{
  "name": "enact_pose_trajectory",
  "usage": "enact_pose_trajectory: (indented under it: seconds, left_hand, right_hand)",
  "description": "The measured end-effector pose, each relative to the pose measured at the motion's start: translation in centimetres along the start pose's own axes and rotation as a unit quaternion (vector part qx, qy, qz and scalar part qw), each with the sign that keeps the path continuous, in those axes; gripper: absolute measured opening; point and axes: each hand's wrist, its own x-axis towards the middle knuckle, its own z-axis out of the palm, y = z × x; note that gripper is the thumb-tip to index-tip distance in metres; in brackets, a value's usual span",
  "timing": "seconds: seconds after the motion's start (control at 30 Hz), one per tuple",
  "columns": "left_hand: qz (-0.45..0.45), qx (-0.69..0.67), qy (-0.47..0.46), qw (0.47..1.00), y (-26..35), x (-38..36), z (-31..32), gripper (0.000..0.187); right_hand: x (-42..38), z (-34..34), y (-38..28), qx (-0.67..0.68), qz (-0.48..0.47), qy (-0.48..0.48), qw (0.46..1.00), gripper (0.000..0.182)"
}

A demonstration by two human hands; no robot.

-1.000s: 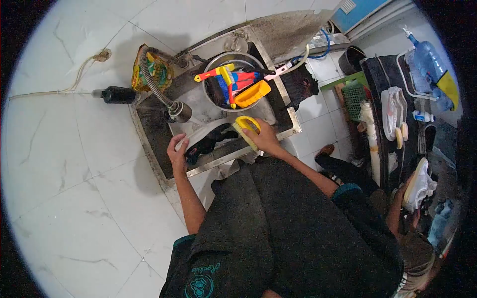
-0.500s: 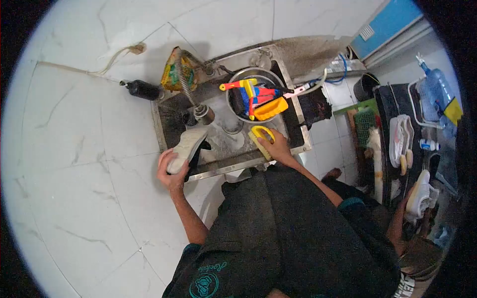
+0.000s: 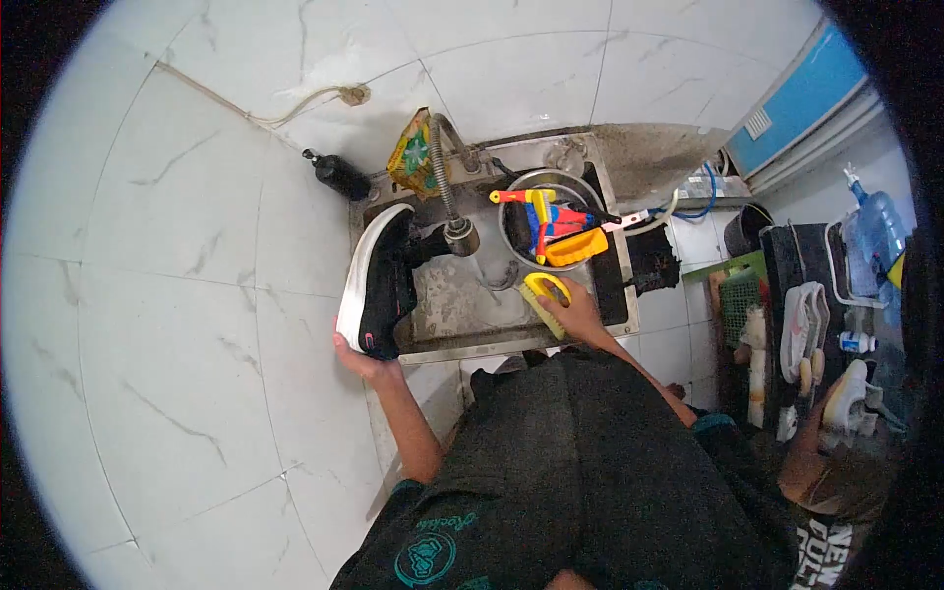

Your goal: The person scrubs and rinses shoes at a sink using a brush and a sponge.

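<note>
A black sneaker (image 3: 382,285) with a thick white sole is held by the heel in my left hand (image 3: 366,366), over the left side of the metal sink (image 3: 492,350). Its toe points up and away from me, with the side of the shoe showing. My right hand (image 3: 580,317) is wrapped around the yellow handle of a scrub brush (image 3: 544,300), near the sink's front right. The brush and the sneaker are well apart. Between them and further back hangs the flexible faucet (image 3: 460,236).
A metal bowl (image 3: 503,222) holds several colourful brushes. A black bottle (image 3: 336,175) and a yellow-green packet (image 3: 413,157) stand along the back left. At right, another person's hand (image 3: 808,433) holds a white shoe (image 3: 854,403), near a pale shoe pair (image 3: 804,329).
My left hand has turned the sneaker from showing its white sole to showing its black side, toe upward. My right hand keeps the brush at the sink's front. The camera view has shifted.
</note>
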Motion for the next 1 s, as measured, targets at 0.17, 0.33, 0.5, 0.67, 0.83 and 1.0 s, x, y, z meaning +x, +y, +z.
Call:
enact_pose_trajectory:
  seconds: [0.17,0.33,0.5,0.67,0.83,1.0]
  left_hand:
    - [-0.085,-0.058,0.053,0.993,0.1,-0.7,1.5,0.067]
    - [-0.156,-0.114,0.131,0.972,-1.2,-0.8,0.2,0.062]
    - [-0.185,-0.157,0.053,0.969,-3.3,-1.3,-1.2,0.061]
    - [-0.229,-0.169,0.040,0.958,-3.8,-2.6,-0.3,0.062]
    - [-0.307,-0.167,0.038,0.936,-4.1,-2.5,-0.3,0.059]
    - [-0.315,-0.096,-0.010,0.944,-4.0,-2.7,-0.1,0.059]
  right_hand:
    - [-0.1,-0.3,-0.6,-0.004,-0.026,-0.021,0.999,0.053]
    - [0.3,0.1,-0.4,0.018,-0.059,-0.009,0.998,0.053]
    - [0.4,-0.3,-1.6,0.051,-0.069,-0.036,0.996,0.051]
    - [0.6,0.1,-3.0,0.050,-0.127,-0.041,0.990,0.053]
    - [0.0,0.6,-8.0,-0.017,-0.132,-0.093,0.987,0.060]
    - [-0.4,1.7,-12.0,-0.031,-0.178,-0.139,0.974,0.058]
